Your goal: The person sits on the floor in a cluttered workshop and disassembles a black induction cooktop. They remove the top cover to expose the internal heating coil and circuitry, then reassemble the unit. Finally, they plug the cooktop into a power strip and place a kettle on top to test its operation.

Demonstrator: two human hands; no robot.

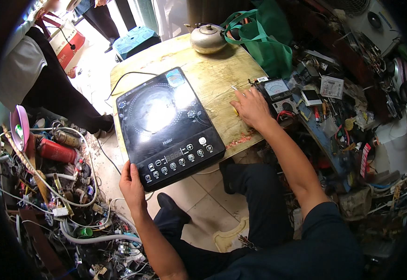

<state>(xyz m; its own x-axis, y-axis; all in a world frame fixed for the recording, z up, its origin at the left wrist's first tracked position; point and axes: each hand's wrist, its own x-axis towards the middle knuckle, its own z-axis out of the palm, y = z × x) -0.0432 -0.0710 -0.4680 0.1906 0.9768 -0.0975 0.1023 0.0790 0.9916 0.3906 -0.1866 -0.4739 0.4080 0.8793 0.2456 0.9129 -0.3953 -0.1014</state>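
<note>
A black induction cooker [154,109] lies on the worn wooden table [185,56], its glass top catching a bright glare and its button panel toward me. My left hand [132,183] grips its near left corner, fingers against the edge. To the right of the cooker, my right hand [252,109] rests low over the tabletop with curled fingers. A bit of yellow shows beside its thumb, but what it holds is mostly hidden. Just past that hand sits a black analog multimeter [278,95] with a dial face. A small white stick [234,87] lies near the fingertips.
A metal kettle [208,38] and a green cloth bag [269,42] are at the table's far side. Tools and parts crowd the bench [322,135] at right. Left, a red cylinder [56,149] lies among cables and scrap. A person [49,79] stands far left near a blue stool [136,41].
</note>
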